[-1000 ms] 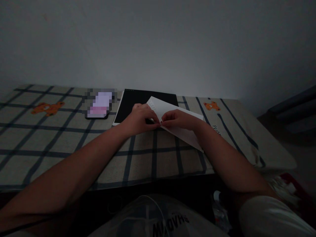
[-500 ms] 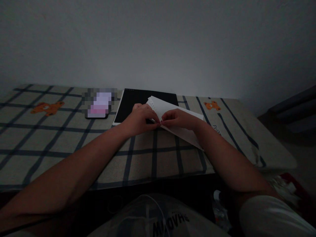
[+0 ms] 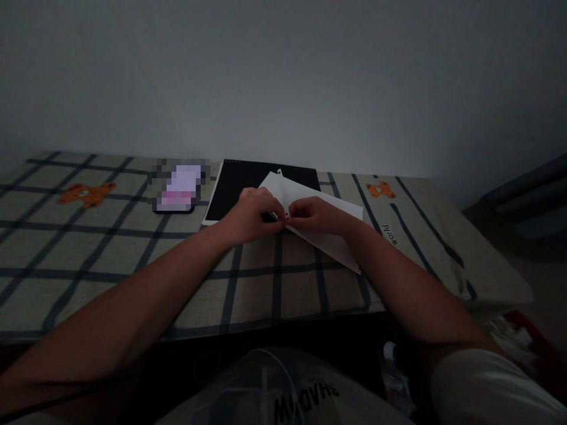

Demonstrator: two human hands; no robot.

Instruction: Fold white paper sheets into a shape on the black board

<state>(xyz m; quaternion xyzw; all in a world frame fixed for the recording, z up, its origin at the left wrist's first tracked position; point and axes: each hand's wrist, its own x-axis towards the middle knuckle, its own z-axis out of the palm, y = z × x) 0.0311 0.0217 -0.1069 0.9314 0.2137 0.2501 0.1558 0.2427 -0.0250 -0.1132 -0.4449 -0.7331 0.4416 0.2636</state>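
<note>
A white sheet of paper [image 3: 325, 203] lies at a slant, partly over a black tablet-like board [image 3: 239, 183] with a pale edge. Along the paper's left end, a narrow strip [image 3: 280, 175] with small dark holes stands out at an angle from the sheet. My left hand [image 3: 254, 215] pinches the paper's edge from the left. My right hand [image 3: 316, 215] is closed on the near part of the strip, thumb and fingertips together. The fingertips of both hands almost touch, and they hide where strip and sheet meet.
A phone [image 3: 179, 186] with a lit, blurred screen lies at the left on the checked tablecloth [image 3: 186, 254]. Bear prints mark the cloth on both sides. Behind stands a grey wall [image 3: 283, 82]. Below the table's front edge, a clear bottle [image 3: 394, 372] shows at the right.
The holed edge of the paper has swung over to the right and now stands apart from the sheet's corner. Both hands have shifted slightly left.
</note>
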